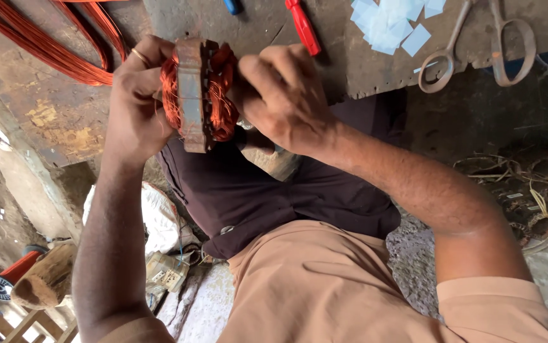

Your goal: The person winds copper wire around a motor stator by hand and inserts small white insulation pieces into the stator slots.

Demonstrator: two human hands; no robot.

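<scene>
Seen from the camera on your head, looking down over your lap, both of your bare hands are raised in front of you and clasp a rusty brown metal stator core wound with bright copper-orange wire (197, 95). The stator sits between your palms, held above your dark trousers and just at the near edge of a worn, stained wooden workbench (64, 114). Your left hand (135, 101), with a thin gold ring on one finger, wraps around its left side, fingers curled over the coil. Your right hand (286, 95) grips its right side, fingers pressed into the copper windings. On the bench, a loose bundle of long copper-orange wire (45, 44) curves away at the upper left. Beyond the stator lies a red plastic-handled tool (304, 26), and further right a scatter of small white paper slips (391, 22). A pair of old grey metal scissors (477, 44) rests at the bench's right end, blades pointing away.
</scene>
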